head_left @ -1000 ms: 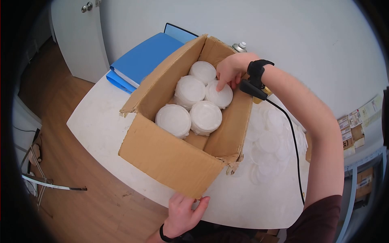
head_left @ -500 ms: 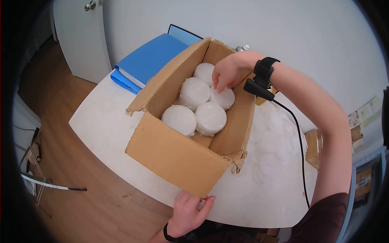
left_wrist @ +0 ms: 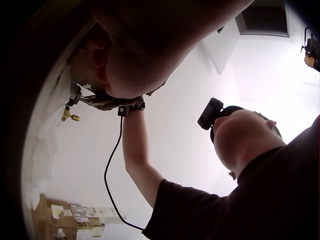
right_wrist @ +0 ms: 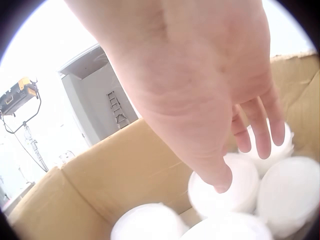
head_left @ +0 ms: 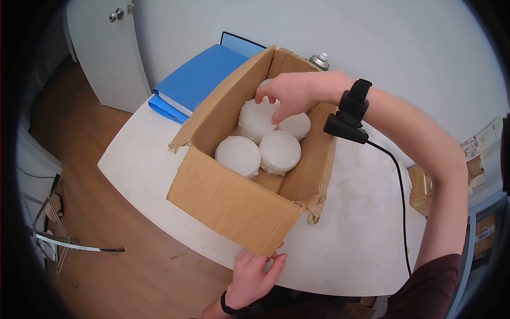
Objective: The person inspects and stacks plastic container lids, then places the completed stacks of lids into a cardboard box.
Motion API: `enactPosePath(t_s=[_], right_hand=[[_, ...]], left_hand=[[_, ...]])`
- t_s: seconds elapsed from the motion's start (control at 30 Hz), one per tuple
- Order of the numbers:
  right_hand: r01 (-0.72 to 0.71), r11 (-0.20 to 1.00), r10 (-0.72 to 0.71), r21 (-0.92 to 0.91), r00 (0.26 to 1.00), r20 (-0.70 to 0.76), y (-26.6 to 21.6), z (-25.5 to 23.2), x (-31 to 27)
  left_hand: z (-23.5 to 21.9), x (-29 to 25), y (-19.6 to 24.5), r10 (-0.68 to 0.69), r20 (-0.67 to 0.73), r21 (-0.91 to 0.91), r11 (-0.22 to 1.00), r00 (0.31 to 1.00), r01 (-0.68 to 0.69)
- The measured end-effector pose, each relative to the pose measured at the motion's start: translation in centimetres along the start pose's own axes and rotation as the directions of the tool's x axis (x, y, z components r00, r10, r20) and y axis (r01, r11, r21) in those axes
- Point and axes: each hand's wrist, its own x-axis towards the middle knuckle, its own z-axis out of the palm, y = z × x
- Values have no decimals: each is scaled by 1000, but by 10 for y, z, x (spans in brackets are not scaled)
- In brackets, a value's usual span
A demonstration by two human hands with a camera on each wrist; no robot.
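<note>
A tall cardboard box [head_left: 228, 199] stands on the white table, holding several round white lid-like stacks, among them a front left stack [head_left: 238, 157] and a front right stack [head_left: 280, 151]. My right hand [head_left: 297, 93] is inside the box's far part, fingers spread over a middle stack [head_left: 255, 119]. In the right wrist view the thumb [right_wrist: 220, 180] overlaps the top of one stack [right_wrist: 232, 200], and the other fingers hang over a farther one. My left hand [head_left: 252, 276] grips the lower edge of the box's front flap; its fingers are partly hidden there.
Blue folders [head_left: 199, 77] lie behind the box on the left. To its right is a spread of thin, translucent white discs [head_left: 366, 186]. A spray can [head_left: 320, 61] stands by the wall. A black cable [head_left: 402, 207] runs from my right wrist camera.
My right hand has moved left, from the far right stack to over the middle one, its fingers spreading wider. My left hand stays at the flap. The head view has shifted slightly.
</note>
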Motion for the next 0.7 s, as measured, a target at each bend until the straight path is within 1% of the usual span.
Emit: enactPosePath(t_s=[0.07, 0.1, 0.23, 0.3, 0.33, 0.4, 0.47, 0.53, 0.57, 0.6, 0.67, 0.7], right_hand=[[66, 998, -67, 14, 986, 151, -7, 17, 13], [75, 996, -69, -41, 988, 135, -9, 26, 17], [53, 999, -53, 11, 991, 121, -10, 5, -3], [32, 996, -25, 78, 995, -92, -1, 2, -27], [20, 997, -12, 81, 996, -93, 2, 2, -44], [106, 951, -4, 292, 943, -333, 3, 13, -84], [242, 877, 4, 415, 861, -509, -4, 43, -132], [402, 832, -49, 383, 740, -671, -26, 84, -191], [402, 841, -63, 362, 737, -673, -41, 108, -225], [400, 851, -75, 341, 734, -675, -58, 137, -258], [443, 715, -53, 540, 806, -590, -89, 200, -313], [503, 558, -92, 660, 828, -554, -107, 236, -330]], left_hand=[[0, 0, 2, -11, -4, 22, 1000, 1000, 11], [0, 1, 4, -12, -7, 35, 999, 1000, 12], [2, 2, 8, -43, -21, 41, 998, 999, 44], [4, 0, 7, -65, -45, 52, 996, 997, 67], [5, 0, 6, -58, -35, 47, 997, 998, 59], [5, 0, 7, -59, -58, 83, 994, 997, 64], [7, -1, 9, -68, -38, 71, 995, 997, 71], [11, -1, 3, -11, -112, 74, 997, 994, 19], [11, -3, 1, -39, -108, 44, 998, 993, 44], [10, -5, 2, -29, -92, 38, 999, 995, 33], [10, -4, 4, -67, -104, 74, 994, 992, 75], [7, -5, 10, -129, -79, 96, 986, 989, 136]])
